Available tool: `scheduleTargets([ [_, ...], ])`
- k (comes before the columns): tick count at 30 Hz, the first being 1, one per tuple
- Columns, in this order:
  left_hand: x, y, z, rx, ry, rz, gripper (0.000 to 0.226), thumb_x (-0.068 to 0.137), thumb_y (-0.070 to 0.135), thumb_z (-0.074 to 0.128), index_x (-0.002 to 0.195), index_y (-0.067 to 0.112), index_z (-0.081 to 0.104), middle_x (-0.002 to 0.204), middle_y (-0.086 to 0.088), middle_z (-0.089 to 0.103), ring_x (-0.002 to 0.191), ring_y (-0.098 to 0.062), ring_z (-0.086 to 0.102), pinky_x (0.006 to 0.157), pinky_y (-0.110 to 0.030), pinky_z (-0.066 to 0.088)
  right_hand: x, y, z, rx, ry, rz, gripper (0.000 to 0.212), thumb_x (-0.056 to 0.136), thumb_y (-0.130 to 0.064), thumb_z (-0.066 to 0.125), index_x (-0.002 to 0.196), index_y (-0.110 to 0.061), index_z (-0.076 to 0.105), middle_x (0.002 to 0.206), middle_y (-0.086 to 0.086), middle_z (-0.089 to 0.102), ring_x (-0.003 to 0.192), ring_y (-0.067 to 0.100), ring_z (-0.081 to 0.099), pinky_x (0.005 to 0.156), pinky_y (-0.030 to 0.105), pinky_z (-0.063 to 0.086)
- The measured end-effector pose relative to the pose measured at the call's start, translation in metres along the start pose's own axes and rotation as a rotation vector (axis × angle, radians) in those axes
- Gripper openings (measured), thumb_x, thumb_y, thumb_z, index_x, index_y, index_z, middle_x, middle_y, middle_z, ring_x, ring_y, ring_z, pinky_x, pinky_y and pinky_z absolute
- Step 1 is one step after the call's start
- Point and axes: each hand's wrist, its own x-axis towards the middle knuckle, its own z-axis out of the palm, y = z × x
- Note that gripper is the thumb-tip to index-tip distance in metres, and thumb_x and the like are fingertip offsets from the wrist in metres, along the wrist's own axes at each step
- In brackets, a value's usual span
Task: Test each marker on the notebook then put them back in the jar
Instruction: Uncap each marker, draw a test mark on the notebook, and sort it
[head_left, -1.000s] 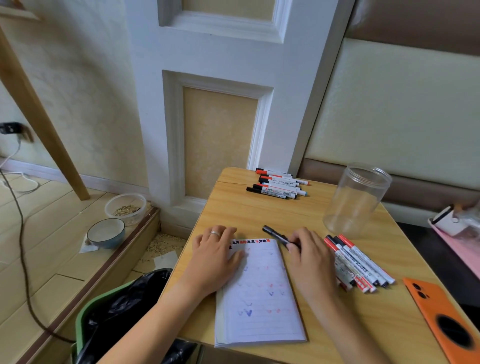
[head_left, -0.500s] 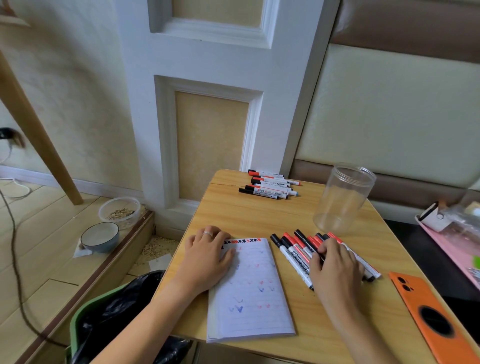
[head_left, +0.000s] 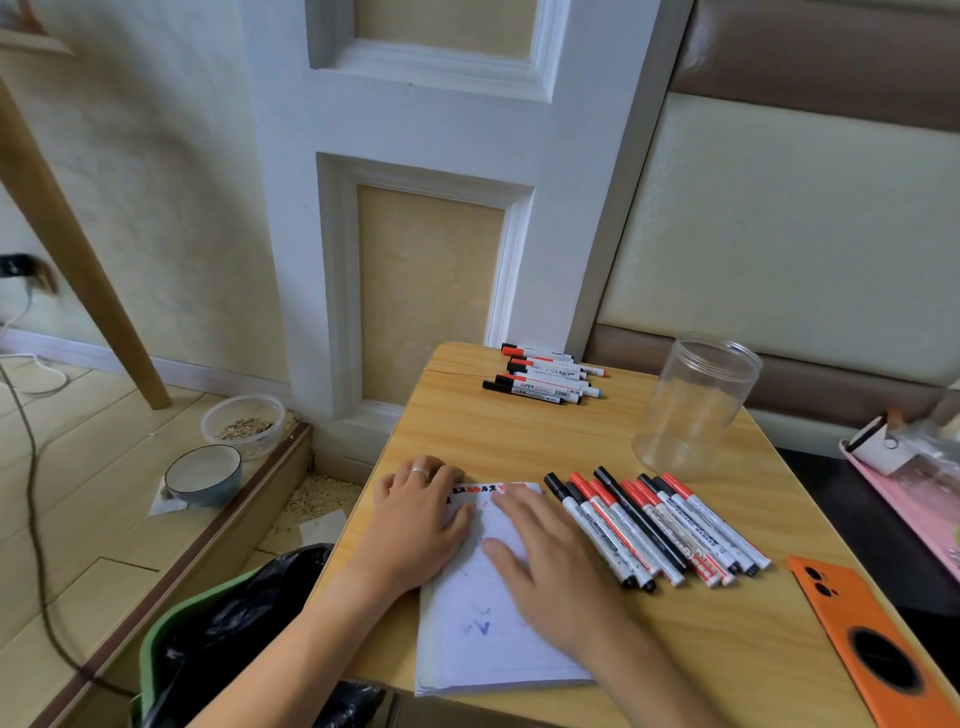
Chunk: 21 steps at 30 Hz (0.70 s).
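I observe both hands lying on the notebook (head_left: 483, 639), which sits flat at the near edge of the wooden table (head_left: 519, 431). My left hand (head_left: 415, 525) rests palm-down on the notebook's upper left corner, fingers straight and slightly apart, a ring on one finger; it holds nothing. My right hand (head_left: 550, 561) lies over the middle of the page, fingers extended and spread, thumb out to the left; it holds nothing either, though the hand is somewhat blurred. Faint blue and red test marks show on the lined page below and between the hands.

Just right of the notebook lies a row of markers (head_left: 660, 530), side by side on the table, red and black caps pointing away from me; the nearest one lies just beside my right hand. I cannot tell whether it touches the fingers. A second group of markers (head_left: 545, 379) lies at the far edge of the table, well apart from the first.

The clear plastic jar (head_left: 696, 405) stands upright with no lid, beyond the near row of markers, and I see no marker inside it.

An orange phone case (head_left: 878, 644) lies at the table's right near corner. On the floor to the left stand a bowl (head_left: 203, 475) and a clear container of grain (head_left: 243, 423); a green bin with a black liner (head_left: 208, 639) sits beside the table.
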Motion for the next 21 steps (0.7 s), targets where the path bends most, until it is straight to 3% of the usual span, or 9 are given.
scheduleTargets([
  [4, 0.001, 0.001, 0.0, -0.045, 0.039, -0.047, 0.07, 0.084, 0.064, 0.024, 0.138, 0.026, 0.05, 0.134, 0.003, 0.045, 0.125, -0.018, 0.039, 0.099, -0.033, 0.027, 0.009, -0.017, 0.012, -0.104, -0.17, -0.02, 0.083, 0.093, -0.072, 0.005, 0.165, -0.031, -0.002, 0.171, -0.015, -0.012, 0.154, 0.0, -0.02, 0.125, 0.028, -0.014],
  [9, 0.002, -0.001, 0.0, -0.126, 0.105, -0.038, 0.061, 0.086, 0.053, 0.04, 0.134, 0.018, 0.053, 0.122, -0.001, 0.048, 0.114, -0.023, 0.044, 0.097, -0.034, 0.039, 0.013, -0.009, 0.015, -0.214, -0.188, 0.043, 0.104, 0.072, -0.077, -0.018, 0.163, -0.025, -0.015, 0.167, -0.01, -0.027, 0.15, 0.002, -0.031, 0.118, 0.028, -0.025],
  [14, 0.0, -0.001, -0.003, -0.322, 0.059, 0.004, 0.052, 0.093, 0.031, 0.064, 0.14, 0.022, 0.043, 0.13, 0.005, 0.041, 0.122, -0.015, 0.044, 0.102, -0.027, 0.04, 0.023, 0.007, 0.01, -0.268, -0.164, 0.057, 0.107, 0.072, -0.078, -0.019, 0.164, -0.025, -0.012, 0.169, -0.009, -0.024, 0.152, 0.003, -0.026, 0.121, 0.026, -0.021],
  [21, 0.0, 0.002, -0.006, -0.353, 0.028, 0.059, 0.059, 0.093, 0.041, 0.066, 0.144, 0.024, 0.04, 0.135, 0.008, 0.035, 0.117, -0.011, 0.045, 0.1, -0.023, 0.039, 0.025, 0.009, 0.01, -0.237, -0.176, 0.015, 0.104, 0.075, -0.076, -0.017, 0.165, -0.024, -0.008, 0.17, -0.009, -0.02, 0.153, 0.003, -0.026, 0.125, 0.031, -0.017],
])
